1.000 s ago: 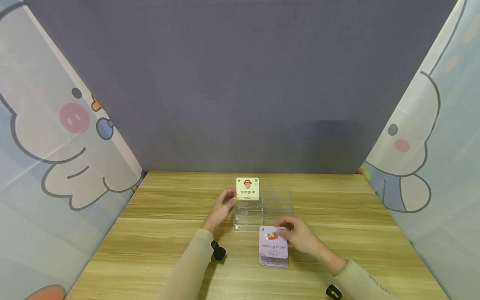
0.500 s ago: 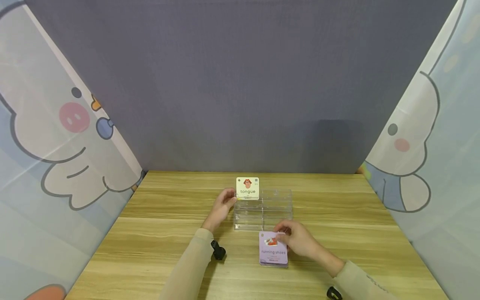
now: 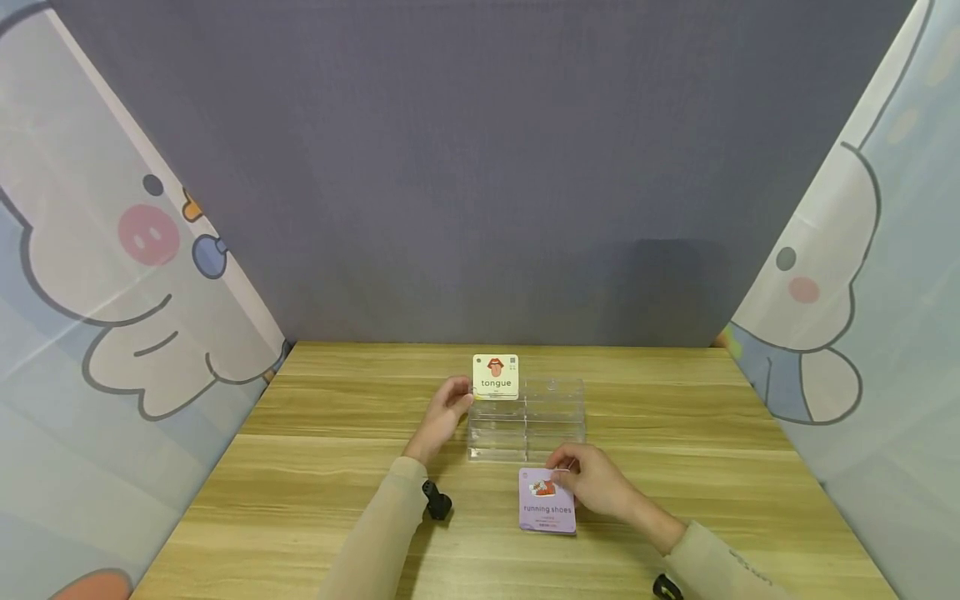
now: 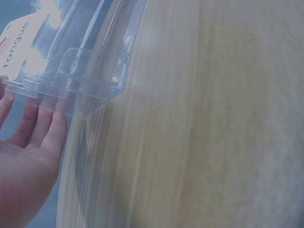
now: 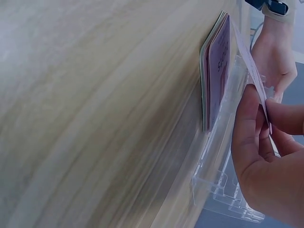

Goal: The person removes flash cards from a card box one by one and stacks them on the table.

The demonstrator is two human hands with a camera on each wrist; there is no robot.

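Observation:
In the head view, a clear plastic card rack (image 3: 556, 432) with tiered compartments lies mid-table. A cream "tongue" card (image 3: 496, 382) stands in its back left compartment. My left hand (image 3: 440, 423) holds the rack's left edge, with fingers behind the clear plastic in the left wrist view. Between thumb and fingers, my right hand (image 3: 600, 483) pinches the upper right of a purple "running shoes" card (image 3: 546, 510). Seen from the right wrist, that card leans at an angle over a stack of cards (image 5: 216, 80), whose top is purple.
The wooden table (image 3: 337, 392) runs back to a grey partition (image 3: 480, 167). Cartoon-printed curtains (image 3: 135, 358) flank it on both sides. A black wrist device (image 3: 437, 502) sits by the left sleeve, and another (image 3: 667, 587) by the right.
My right hand has moved down toward me, lowering the "running shoes" card until it covers the cards beneath it in the head view. My left hand and the rack have stayed put.

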